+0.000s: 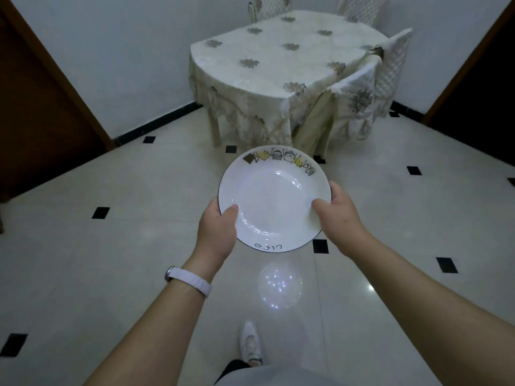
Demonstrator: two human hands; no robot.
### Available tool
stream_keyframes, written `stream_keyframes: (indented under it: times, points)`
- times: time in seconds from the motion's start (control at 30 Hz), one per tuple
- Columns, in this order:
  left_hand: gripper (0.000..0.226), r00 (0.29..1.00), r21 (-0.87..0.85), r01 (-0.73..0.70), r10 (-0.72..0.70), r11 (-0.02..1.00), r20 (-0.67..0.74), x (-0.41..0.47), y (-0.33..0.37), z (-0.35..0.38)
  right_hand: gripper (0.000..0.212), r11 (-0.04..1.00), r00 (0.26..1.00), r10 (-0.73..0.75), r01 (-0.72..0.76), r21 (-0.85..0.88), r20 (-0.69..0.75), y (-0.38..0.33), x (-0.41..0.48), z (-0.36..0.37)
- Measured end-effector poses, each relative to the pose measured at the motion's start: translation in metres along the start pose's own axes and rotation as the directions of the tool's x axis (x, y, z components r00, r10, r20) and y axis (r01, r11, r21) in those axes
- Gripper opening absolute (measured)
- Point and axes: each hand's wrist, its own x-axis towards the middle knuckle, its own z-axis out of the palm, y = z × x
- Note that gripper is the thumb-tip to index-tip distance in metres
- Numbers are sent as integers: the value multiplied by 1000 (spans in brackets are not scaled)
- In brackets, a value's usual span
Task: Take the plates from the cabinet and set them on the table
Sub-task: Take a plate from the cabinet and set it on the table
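A white plate (274, 196) with a dark rim and small cartoon pictures along its far edge is held level in front of me, above the floor. My left hand (217, 232) grips its near-left edge with the thumb on top. My right hand (337, 215) grips its right edge the same way. The table (278, 59), covered with a cream flowered cloth, stands ahead against the far wall, some distance beyond the plate. No cabinet is in view.
Covered chairs (354, 107) stand at the table's right side and behind it. Dark wooden doors (41, 107) flank the room left and right. The pale tiled floor (111, 260) with small black squares stretches between me and the table. My shoe (250, 344) shows below.
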Motion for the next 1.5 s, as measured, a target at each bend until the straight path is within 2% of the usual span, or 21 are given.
stream_keyframes:
  times: [0.23, 0.37, 0.53, 0.67, 0.83, 1.23, 1.5]
  points:
    - [20, 997, -14, 2, -1, 1000, 79, 90, 27, 7, 31, 1000, 995, -14, 14, -2, -103, -27, 69, 23]
    - [26, 986, 1, 5, -5, 1000, 168, 124, 33, 31, 34, 1000, 987, -8, 11, 17, -163, -28, 93, 11]
    - [21, 973, 9, -8, 6, 1000, 232, 156, 48, 77, 41, 998, 970, 19, -6, 54, -241, -27, 129, -19]
    - [23, 955, 5, -37, 34, 999, 294, 181, 65, 124, 36, 995, 958, 32, -2, 104, -286, -21, 165, -50]
    - [24, 956, 27, -40, 30, 999, 293, 226, 78, 198, 36, 992, 956, 55, -21, 121, -287, -15, 235, -98]
    - [25, 929, 28, -27, 14, 999, 370, 314, 131, 418, 31, 988, 935, 86, -34, 153, -344, -22, 391, -270]
    - [28, 918, 29, -22, 9, 999, 397, 361, 151, 490, 30, 985, 926, 105, -46, 168, -362, -21, 457, -316]
